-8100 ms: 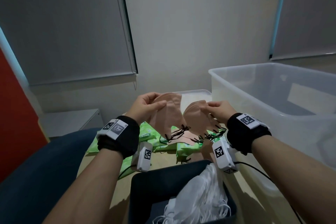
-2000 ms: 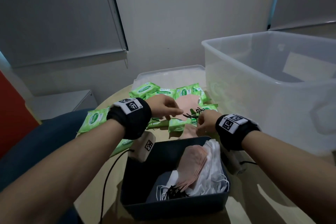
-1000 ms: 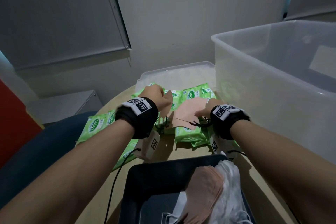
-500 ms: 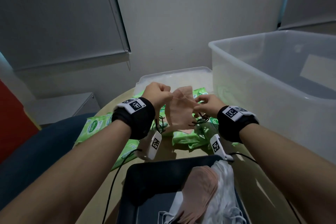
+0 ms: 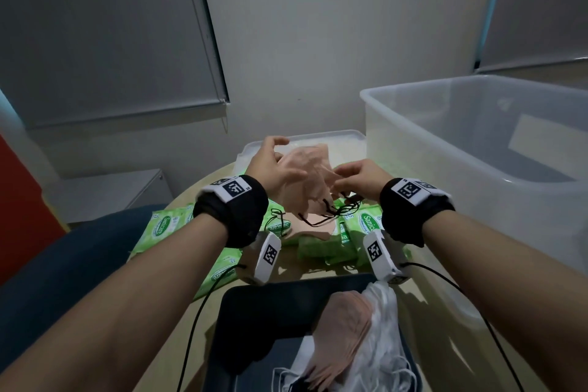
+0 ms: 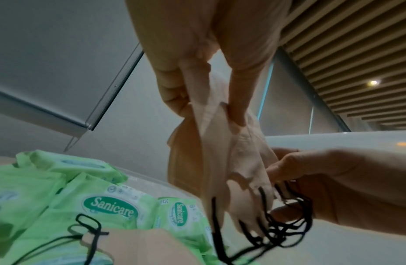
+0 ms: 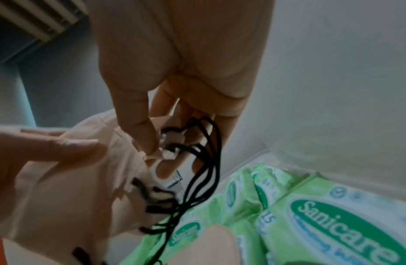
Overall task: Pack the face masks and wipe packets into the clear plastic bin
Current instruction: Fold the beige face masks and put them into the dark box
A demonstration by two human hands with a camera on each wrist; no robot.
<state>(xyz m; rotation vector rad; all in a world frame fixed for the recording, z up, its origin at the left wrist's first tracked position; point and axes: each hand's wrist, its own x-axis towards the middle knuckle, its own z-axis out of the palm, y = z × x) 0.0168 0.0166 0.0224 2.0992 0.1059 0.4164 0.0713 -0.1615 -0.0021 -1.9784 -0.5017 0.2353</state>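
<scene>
My left hand (image 5: 284, 164) and right hand (image 5: 342, 182) hold a small bunch of pink face masks (image 5: 310, 183) between them, lifted above the table. In the left wrist view the left hand (image 6: 211, 114) pinches the masks (image 6: 220, 152) at their upper edge. The right hand (image 7: 165, 147) pinches the other end of the masks (image 7: 72, 188) together with the black ear loops (image 7: 204, 161). One more pink mask (image 5: 318, 227) lies on the green wipe packets (image 5: 165, 226) below. The clear plastic bin (image 5: 445, 149) stands at the right, and I see nothing inside it.
A dark bin (image 5: 280, 312) near me holds a stack of pink masks (image 5: 346, 328) and white masks (image 5: 381, 347). A clear lid (image 5: 337, 140) lies at the back of the table. Green packets (image 7: 333, 224) cover the table's middle. A blue seat (image 5: 63, 264) is at the left.
Both hands have lifted the pink masks off the green packets and brought them together in the air. The left index finger now spreads out above the bunch.
</scene>
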